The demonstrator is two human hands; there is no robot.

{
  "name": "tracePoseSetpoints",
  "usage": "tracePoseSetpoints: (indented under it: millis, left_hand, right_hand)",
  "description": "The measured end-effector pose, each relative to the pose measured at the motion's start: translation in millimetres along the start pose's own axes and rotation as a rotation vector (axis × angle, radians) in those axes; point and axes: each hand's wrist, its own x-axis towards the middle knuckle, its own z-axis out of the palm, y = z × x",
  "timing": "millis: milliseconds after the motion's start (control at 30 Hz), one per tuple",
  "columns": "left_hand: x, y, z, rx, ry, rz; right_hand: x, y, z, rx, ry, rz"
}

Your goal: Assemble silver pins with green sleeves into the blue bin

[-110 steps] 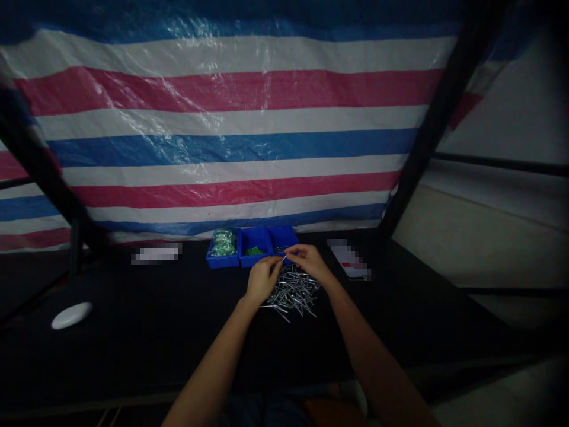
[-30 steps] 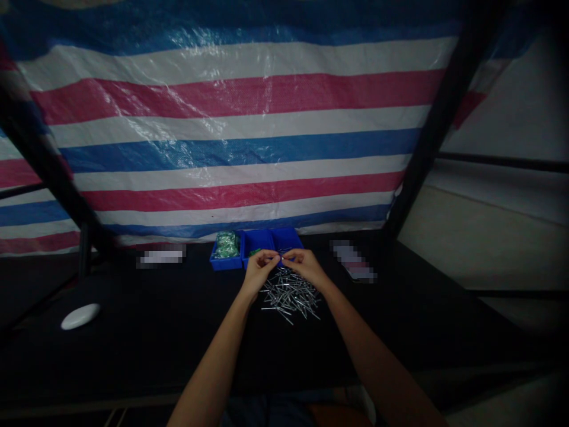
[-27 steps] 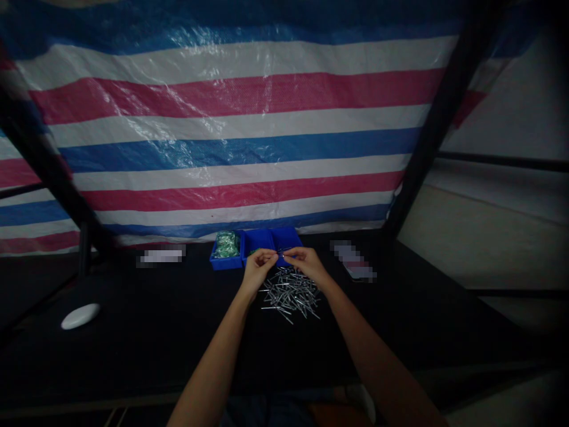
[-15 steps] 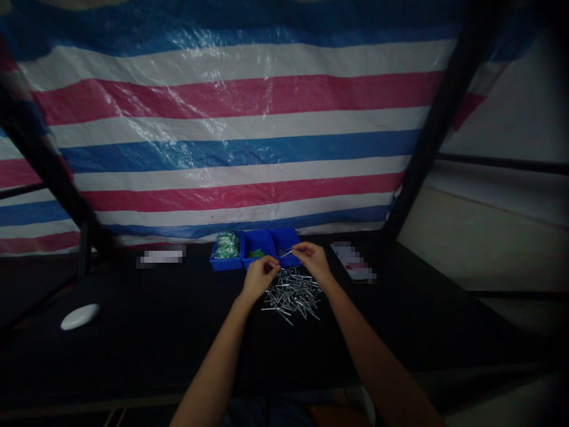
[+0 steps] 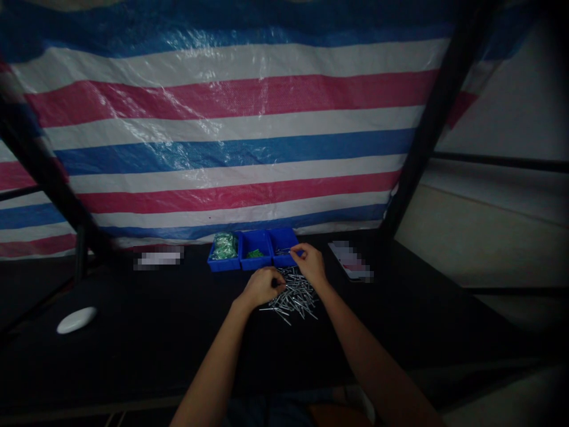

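A pile of thin silver metal rods (image 5: 296,296) lies on the black table. My left hand (image 5: 265,286) is at the pile's left edge, fingers curled together; what they pinch, if anything, is too small to tell. Just above the pile, my right hand (image 5: 309,261) is closed in a pinch by the front of the right blue bin (image 5: 284,231), which has a few thin rods in it. A thin rod seems to be at its fingertips. The middle blue bin (image 5: 255,240) contains small green pieces, and the left blue bin (image 5: 223,265) holds green-and-clear plastic packets (image 5: 225,246).
On the black table (image 5: 146,338) are a white oval object (image 5: 76,320) at the left, a blurred pale item (image 5: 159,258) behind it and a blurred flat packet (image 5: 350,261) at the right. A striped sheet (image 5: 240,136) hangs behind, between dark frame posts.
My left hand has moved down from near the middle bin to the pile's left edge. My right hand has stayed by the right bin. The view has shifted slightly.
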Motion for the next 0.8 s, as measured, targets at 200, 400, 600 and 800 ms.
tracePoseSetpoints:
  millis: [200, 400, 600, 800]
  left_hand:
    - [1.1, 4.0, 0.6, 0.038, -0.079, -0.061]
    - [1.6, 7.5, 2.3, 0.057, -0.124, -0.087]
    - [1.4, 6.5, 2.6, 0.012, -0.13, -0.108]
    - [1.6, -2.3, 7.4, -0.145, -0.132, -0.158]
  right_hand:
    - [-0.3, 2.3, 2.7, -0.021, -0.008, -0.028]
    - [-0.9, 3.1, 4.2, -0.043, -0.017, -0.018]
    - [-0.2, 4.9, 3.9, 0.011, -0.023, -0.024]
    - [4.1, 5.6, -2.4, 0.106, -0.061, 0.0]
